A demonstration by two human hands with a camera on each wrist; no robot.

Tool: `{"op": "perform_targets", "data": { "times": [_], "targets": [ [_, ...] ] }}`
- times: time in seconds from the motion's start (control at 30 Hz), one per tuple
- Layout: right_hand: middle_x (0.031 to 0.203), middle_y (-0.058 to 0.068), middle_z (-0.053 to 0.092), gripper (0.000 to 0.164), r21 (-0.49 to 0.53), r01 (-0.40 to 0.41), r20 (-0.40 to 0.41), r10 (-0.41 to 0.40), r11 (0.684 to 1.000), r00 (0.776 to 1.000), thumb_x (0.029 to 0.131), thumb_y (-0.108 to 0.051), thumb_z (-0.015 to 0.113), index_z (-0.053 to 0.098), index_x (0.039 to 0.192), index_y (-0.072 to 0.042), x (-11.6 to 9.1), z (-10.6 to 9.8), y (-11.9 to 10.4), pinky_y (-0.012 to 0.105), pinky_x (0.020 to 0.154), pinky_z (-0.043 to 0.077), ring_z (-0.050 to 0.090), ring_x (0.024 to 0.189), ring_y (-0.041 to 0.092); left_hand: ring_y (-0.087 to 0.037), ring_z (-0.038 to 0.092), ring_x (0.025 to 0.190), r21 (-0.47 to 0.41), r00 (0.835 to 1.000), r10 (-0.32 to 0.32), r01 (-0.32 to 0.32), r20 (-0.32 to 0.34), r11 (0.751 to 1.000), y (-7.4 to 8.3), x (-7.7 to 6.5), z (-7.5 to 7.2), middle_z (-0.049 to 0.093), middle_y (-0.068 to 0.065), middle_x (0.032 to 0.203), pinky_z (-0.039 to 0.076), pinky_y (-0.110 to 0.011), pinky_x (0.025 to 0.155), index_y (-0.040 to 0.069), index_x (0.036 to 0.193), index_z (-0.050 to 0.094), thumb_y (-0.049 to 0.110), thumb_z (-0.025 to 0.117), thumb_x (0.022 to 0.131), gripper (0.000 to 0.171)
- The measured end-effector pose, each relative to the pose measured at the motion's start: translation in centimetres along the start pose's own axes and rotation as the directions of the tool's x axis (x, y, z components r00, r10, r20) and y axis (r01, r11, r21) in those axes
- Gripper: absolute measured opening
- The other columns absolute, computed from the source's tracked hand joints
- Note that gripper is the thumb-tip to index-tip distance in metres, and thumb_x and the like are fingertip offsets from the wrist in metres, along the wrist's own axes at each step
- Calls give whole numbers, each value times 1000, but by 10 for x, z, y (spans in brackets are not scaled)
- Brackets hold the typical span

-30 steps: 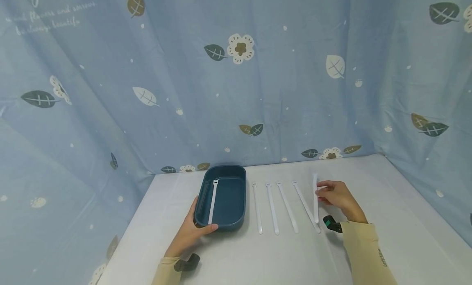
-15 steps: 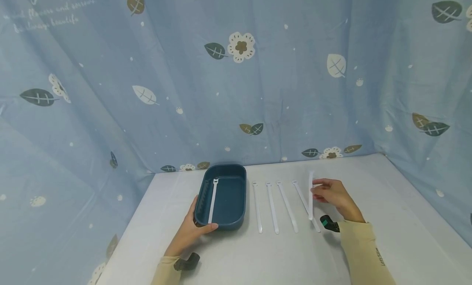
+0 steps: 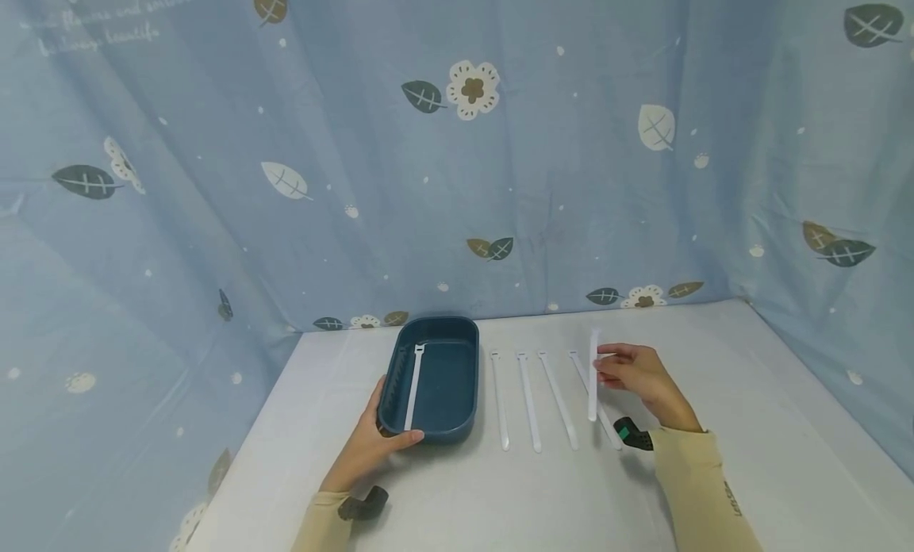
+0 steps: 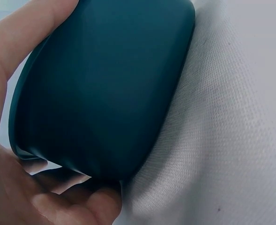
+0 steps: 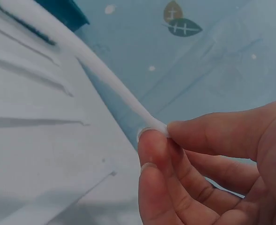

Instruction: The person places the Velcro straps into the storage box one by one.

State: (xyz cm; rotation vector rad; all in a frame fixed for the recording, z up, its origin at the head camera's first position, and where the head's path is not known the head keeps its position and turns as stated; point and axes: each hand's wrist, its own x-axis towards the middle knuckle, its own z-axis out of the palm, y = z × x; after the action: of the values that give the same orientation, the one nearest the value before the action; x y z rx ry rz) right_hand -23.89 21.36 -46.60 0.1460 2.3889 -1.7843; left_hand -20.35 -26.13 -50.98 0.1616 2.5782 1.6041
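Observation:
In the head view my left hand (image 3: pixel 378 447) grips the near left corner of a dark blue-green plastic tray (image 3: pixel 472 377), thumb on the rim and fingers along the side. The left wrist view shows the tray's outer wall (image 4: pixel 105 89) close up. One white cable tie (image 3: pixel 415 387) with a slotted head lies inside. My right hand (image 3: pixel 645 380) pinches another white cable tie (image 3: pixel 593 375) between thumb and fingertips, above the table. In the right wrist view this held tie (image 5: pixel 109 79) has a soft, fuzzy edge. Its far end is cut off there.
Several more white cable ties lie spaced out right of the tray, among them a left one (image 3: pixel 501 401) and a slanted right one (image 3: pixel 608 427) partly behind the held tie. A white cloth covers the table (image 3: pixel 500 504). A patterned blue curtain (image 3: pixel 428 195) hangs behind.
My right hand has moved a little left and up with its cable tie, which now passes in front of the slanted tie. The left hand keeps its grip on the tray.

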Motion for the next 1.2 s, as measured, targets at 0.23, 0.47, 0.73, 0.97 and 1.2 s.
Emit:
{"op": "perform_targets", "data": {
  "times": [0.23,0.47,0.73,0.97,1.2],
  "targets": [
    [115,17,73,51,23,10,4,-10,1000,1000,101,-16,66,51,143,9,-1,5,-7,23,76,62,71,82,7,-43,20,159,-8,1000,-3,3,0,1000,0,-1,-2,10,-10,176,24,-70,123,24,168,2,31,88,82,121],
    [100,3,74,49,34,42,19,-43,999,999,100,-13,67,52,141,11,0,13,-14,24,76,62,72,79,6,-40,22,159,-20,1000,13,-13,-4,1000,1,0,-4,13,-7,175,24,-69,123,32,167,5,33,89,81,120],
    [97,-4,73,50,52,78,40,-80,996,996,100,-12,67,52,142,10,-6,23,-25,23,77,62,72,80,5,-41,19,160,-9,1000,-7,7,1,1000,-3,0,-3,11,-9,176,22,-69,124,28,168,3,34,89,81,123],
    [109,8,72,51,58,115,76,-119,992,990,100,-16,68,52,144,6,-9,35,-40,22,80,61,72,85,8,-42,20,160,-8,1000,-15,15,-6,1000,0,-1,-3,12,-10,176,21,-69,124,25,168,3,34,89,80,123],
    [104,8,70,50,90,171,106,-180,981,978,100,-11,67,53,142,9,-8,47,-56,22,78,61,72,82,7,-45,22,158,-8,999,-49,49,-14,999,1,-3,-2,11,-14,175,25,-70,122,33,167,1,34,89,81,123]
  ]
}}
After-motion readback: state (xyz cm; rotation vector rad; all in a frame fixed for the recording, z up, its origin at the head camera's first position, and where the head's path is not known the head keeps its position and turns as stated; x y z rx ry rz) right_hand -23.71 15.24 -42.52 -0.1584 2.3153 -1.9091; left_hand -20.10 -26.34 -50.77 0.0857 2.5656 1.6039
